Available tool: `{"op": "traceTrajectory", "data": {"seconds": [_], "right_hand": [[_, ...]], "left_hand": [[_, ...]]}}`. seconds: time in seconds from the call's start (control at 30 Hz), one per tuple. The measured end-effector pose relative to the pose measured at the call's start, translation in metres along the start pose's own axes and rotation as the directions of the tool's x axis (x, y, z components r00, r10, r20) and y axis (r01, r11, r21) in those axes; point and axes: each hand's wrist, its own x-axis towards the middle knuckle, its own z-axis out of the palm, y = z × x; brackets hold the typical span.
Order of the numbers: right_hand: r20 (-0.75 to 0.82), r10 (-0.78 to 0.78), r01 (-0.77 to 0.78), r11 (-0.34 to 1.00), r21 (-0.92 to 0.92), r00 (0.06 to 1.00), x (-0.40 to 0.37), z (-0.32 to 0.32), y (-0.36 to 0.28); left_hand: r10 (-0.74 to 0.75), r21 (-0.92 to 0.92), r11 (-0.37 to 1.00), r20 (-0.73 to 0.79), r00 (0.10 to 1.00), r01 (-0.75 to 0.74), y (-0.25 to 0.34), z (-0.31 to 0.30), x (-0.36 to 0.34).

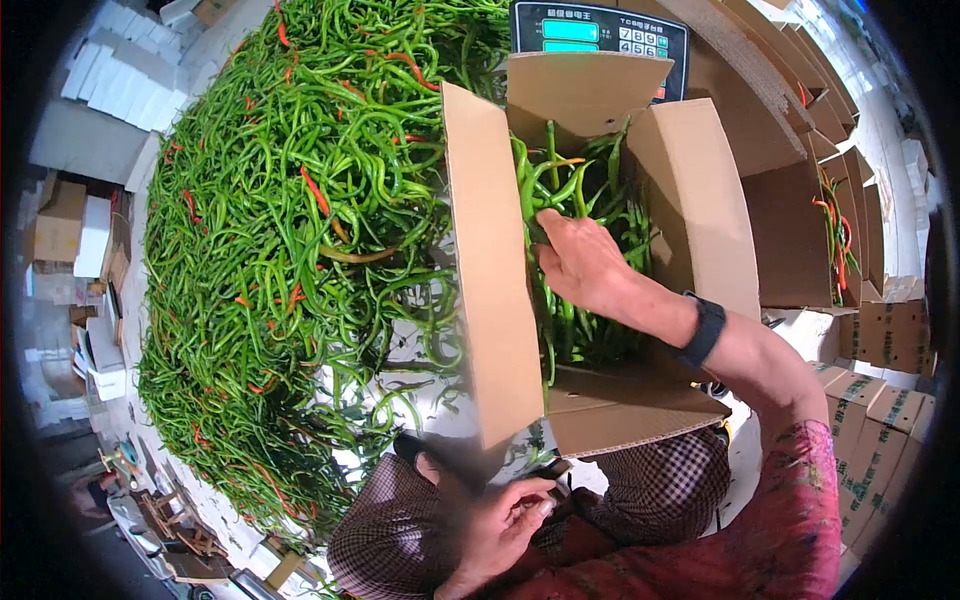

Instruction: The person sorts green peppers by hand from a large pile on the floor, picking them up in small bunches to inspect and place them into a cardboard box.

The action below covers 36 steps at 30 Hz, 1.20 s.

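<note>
An open cardboard box (pixel 505 270) with its flaps spread holds green peppers (pixel 590 335). My right hand (pixel 583 262), on an arm with a dark wristband, reaches into the box and touches the peppers near its left side. The fingers are bent downward, and whether they grip a pepper is unclear. Below the box, in front of my knees, is my left hand (pixel 503 530) with its fingers curled. Anything between those fingers is too small to make out. A large heap of green peppers (pixel 300 230) with some red ones lies left of the box.
A digital scale display (pixel 600 42) stands behind the box. More open boxes (pixel 790 220) line the right, one with red and green peppers. Taped closed cartons (pixel 870 430) are stacked at the lower right. White boxes (pixel 125 75) sit at the upper left.
</note>
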Motion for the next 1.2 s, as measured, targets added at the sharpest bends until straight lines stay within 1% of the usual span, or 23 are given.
{"op": "traceTrajectory", "data": {"seconds": [0.03,0.07,0.13,0.17,0.23,0.27,0.33,0.37,0.4,0.53,0.57,0.6,0.63,0.7,0.8,0.87,0.9,0.93,0.97,1.0,1.07,1.13,1.2], "right_hand": [[-0.054,-0.066,0.068,0.997,0.042,0.996,-0.011,-0.008,-0.004],[-0.056,-0.061,0.063,0.997,0.042,0.997,-0.022,-0.014,-0.007],[-0.093,-0.167,0.173,0.983,0.058,0.982,-0.043,-0.024,-0.012],[-0.1,-0.162,0.168,0.984,0.057,0.982,-0.051,-0.026,-0.013],[-0.103,-0.228,0.232,0.972,0.031,0.968,-0.062,-0.029,-0.016],[-0.11,-0.229,0.234,0.972,0.035,0.967,-0.068,-0.031,-0.018],[-0.086,-0.312,0.316,0.948,0.039,0.946,-0.078,-0.037,-0.022],[-0.104,-0.363,0.363,0.932,-0.015,0.926,-0.082,-0.038,-0.023],[-0.109,-0.364,0.365,0.931,-0.011,0.925,-0.084,-0.039,-0.024],[-0.119,-0.424,0.423,0.905,-0.037,0.898,-0.091,-0.049,-0.03],[-0.129,-0.447,0.444,0.894,-0.057,0.885,-0.092,-0.051,-0.031],[-0.132,-0.449,0.446,0.894,-0.054,0.884,-0.091,-0.05,-0.03],[-0.106,-0.437,0.433,0.9,-0.06,0.893,-0.091,-0.049,-0.028],[-0.079,-0.421,0.417,0.907,-0.067,0.904,-0.089,-0.046,-0.022],[-0.086,-0.414,0.407,0.909,-0.089,0.906,-0.087,-0.046,-0.017],[0.014,-0.319,0.319,0.948,-0.008,0.948,-0.091,-0.051,-0.021],[0.014,-0.32,0.32,0.947,-0.006,0.947,-0.09,-0.05,-0.019],[-0.004,-0.336,0.336,0.941,0.046,0.942,-0.087,-0.048,-0.015],[-0.024,-0.35,0.35,0.932,0.097,0.937,-0.085,-0.045,-0.011],[-0.023,-0.346,0.347,0.933,0.094,0.938,-0.079,-0.038,-0.002],[0.045,-0.307,0.307,0.952,0.005,0.951,-0.065,-0.02,0.017],[0.019,-0.301,0.3,0.954,0.024,0.954,-0.065,-0.021,0.01],[0.09,-0.296,0.297,0.955,0.01,0.951,-0.075,-0.033,0.0]], "left_hand": [[-0.002,0.004,1.0,0.004,1.0,0.002,-0.001,-0.001,0.0],[0.01,0.015,1.0,0.003,1.0,-0.01,-0.002,-0.001,0.0],[0.023,0.031,0.999,0.008,1.0,-0.023,-0.005,-0.001,-0.001],[0.029,0.013,0.999,0.012,0.999,-0.03,-0.005,-0.001,-0.001],[0.039,0.003,0.999,0.014,0.999,-0.039,-0.003,0.0,0.0],[0.034,-0.008,0.999,-0.002,0.999,-0.034,-0.002,0.001,0.0],[0.029,-0.011,1.0,-0.021,0.999,-0.029,0.002,0.002,0.001],[0.01,0.074,0.997,-0.043,0.999,-0.007,0.005,0.002,0.001],[-0.007,0.157,0.987,-0.066,0.998,0.018,0.008,0.003,0.001],[0.025,0.154,0.988,-0.095,0.995,-0.01,0.005,0.002,0.003],[0.046,0.227,0.974,-0.084,0.995,-0.026,0.007,0.002,0.004],[0.066,0.298,0.954,-0.072,0.995,-0.042,0.009,0.001,0.005],[0.066,0.299,0.953,-0.074,0.995,-0.041,0.008,0.002,0.005],[0.084,0.217,0.974,-0.094,0.992,-0.062,0.003,0.004,0.006],[0.044,0.233,0.972,-0.083,0.996,-0.024,0.005,0.002,0.007],[0.039,0.227,0.974,-0.084,0.996,-0.019,0.005,0.002,0.007],[0.035,0.22,0.975,-0.082,0.996,-0.016,0.004,0.002,0.007],[0.034,0.22,0.975,-0.082,0.996,-0.015,0.004,0.003,0.007],[-0.001,0.108,0.994,-0.088,0.996,0.011,0.003,0.005,0.008],[-0.036,-0.007,0.999,-0.088,0.995,0.036,0.002,0.006,0.008],[-0.031,0.004,0.999,-0.075,0.997,0.031,0.002,0.007,0.008],[-0.029,0.012,0.999,-0.073,0.997,0.03,0.004,0.005,0.006],[-0.029,0.082,0.996,-0.154,0.988,0.042,0.013,0.004,0.001]]}}
